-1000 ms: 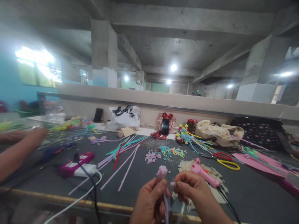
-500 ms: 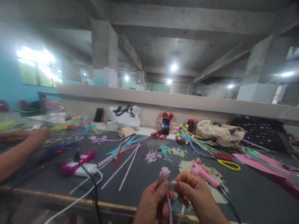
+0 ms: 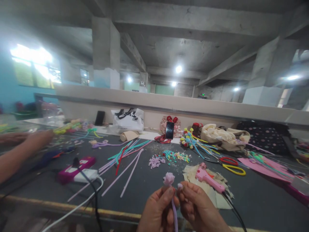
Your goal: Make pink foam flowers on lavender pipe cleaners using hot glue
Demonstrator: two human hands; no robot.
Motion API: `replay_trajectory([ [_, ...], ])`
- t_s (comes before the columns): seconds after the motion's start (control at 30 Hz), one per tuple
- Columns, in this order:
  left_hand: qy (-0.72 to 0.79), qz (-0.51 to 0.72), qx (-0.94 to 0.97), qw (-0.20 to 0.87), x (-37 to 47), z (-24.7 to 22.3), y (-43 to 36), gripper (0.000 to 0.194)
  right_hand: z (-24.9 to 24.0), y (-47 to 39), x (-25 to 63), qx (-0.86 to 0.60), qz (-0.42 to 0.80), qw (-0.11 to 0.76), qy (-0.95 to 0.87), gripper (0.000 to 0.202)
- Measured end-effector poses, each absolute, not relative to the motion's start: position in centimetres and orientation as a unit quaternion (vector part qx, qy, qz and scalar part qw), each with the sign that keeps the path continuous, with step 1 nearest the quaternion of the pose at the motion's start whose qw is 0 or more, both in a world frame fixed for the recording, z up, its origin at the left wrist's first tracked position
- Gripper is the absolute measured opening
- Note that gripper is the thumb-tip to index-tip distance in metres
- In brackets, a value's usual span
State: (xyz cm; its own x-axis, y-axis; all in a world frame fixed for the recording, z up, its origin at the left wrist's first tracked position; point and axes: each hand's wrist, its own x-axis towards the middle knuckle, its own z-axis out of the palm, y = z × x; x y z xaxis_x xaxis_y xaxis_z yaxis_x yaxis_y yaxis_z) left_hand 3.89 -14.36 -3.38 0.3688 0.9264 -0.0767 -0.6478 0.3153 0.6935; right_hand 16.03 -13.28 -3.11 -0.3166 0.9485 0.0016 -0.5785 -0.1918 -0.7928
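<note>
My left hand (image 3: 159, 207) is closed around the purple stem (image 3: 174, 214) of a small fluffy purple flower (image 3: 168, 179), its head upright above the thumb. Beside it, my right hand (image 3: 199, 204) pinches a tiny purple piece (image 3: 180, 186) between thumb and forefinger. The piece is close to the right of the flower; the fingertips of both hands almost meet. Beyond them on the dark table (image 3: 135, 206) lie a heap of purple bits (image 3: 156, 161) and a heap of turquoise and yellow bits (image 3: 175, 156).
A pink glue gun (image 3: 209, 180) rests on a crumpled cloth (image 3: 218, 198) at right, near scissors (image 3: 230, 165). Fuzzy stems (image 3: 131, 173) and a purple-and-white power strip (image 3: 79, 170) with cables are at left. A phone (image 3: 169, 130) leans at the back. Another person's arm (image 3: 26, 154) reaches in.
My right hand's fingers have curled in, and the tiny purple piece has risen slightly. My left hand keeps the flower in nearly the same place. The whole view has shifted a little.
</note>
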Motion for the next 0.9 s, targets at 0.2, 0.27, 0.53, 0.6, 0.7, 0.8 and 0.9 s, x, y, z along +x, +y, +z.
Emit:
replay_trajectory([
  [0.2, 0.255, 0.522, 0.289, 0.761, 3.9, -3.4, -14.6, 0.027, -3.0, -13.7, 15.9, -0.355, 0.591, 0.531, -0.492, 0.027],
  [0.27, 0.261, 0.527, 0.293, 0.754, 3.9, -3.4, -14.6, 0.027, -2.7, -14.1, 15.9, -0.379, 0.537, 0.535, -0.531, 0.028],
  [0.53, 0.281, 0.530, 0.334, 0.728, 3.7, -3.8, -14.2, 0.029, -1.4, -14.7, 16.8, -0.375, 0.410, 0.488, -0.674, 0.018],
  [0.6, 0.298, 0.534, 0.354, 0.707, 3.7, -3.8, -14.1, 0.033, -0.7, -14.7, 16.9, -0.381, 0.434, 0.468, -0.669, 0.014],
  [0.7, 0.323, 0.535, 0.370, 0.688, 3.7, -3.6, -14.1, 0.036, 0.2, -14.9, 16.6, -0.404, 0.479, 0.447, -0.638, 0.009],
  [0.8, 0.326, 0.526, 0.374, 0.691, 3.7, -3.5, -14.2, 0.032, 0.4, -15.0, 16.3, -0.433, 0.468, 0.459, -0.618, 0.008],
  [0.9, 0.305, 0.520, 0.357, 0.713, 3.8, -3.5, -14.3, 0.030, 0.0, -14.8, 16.6, -0.452, 0.454, 0.475, -0.604, 0.020],
])
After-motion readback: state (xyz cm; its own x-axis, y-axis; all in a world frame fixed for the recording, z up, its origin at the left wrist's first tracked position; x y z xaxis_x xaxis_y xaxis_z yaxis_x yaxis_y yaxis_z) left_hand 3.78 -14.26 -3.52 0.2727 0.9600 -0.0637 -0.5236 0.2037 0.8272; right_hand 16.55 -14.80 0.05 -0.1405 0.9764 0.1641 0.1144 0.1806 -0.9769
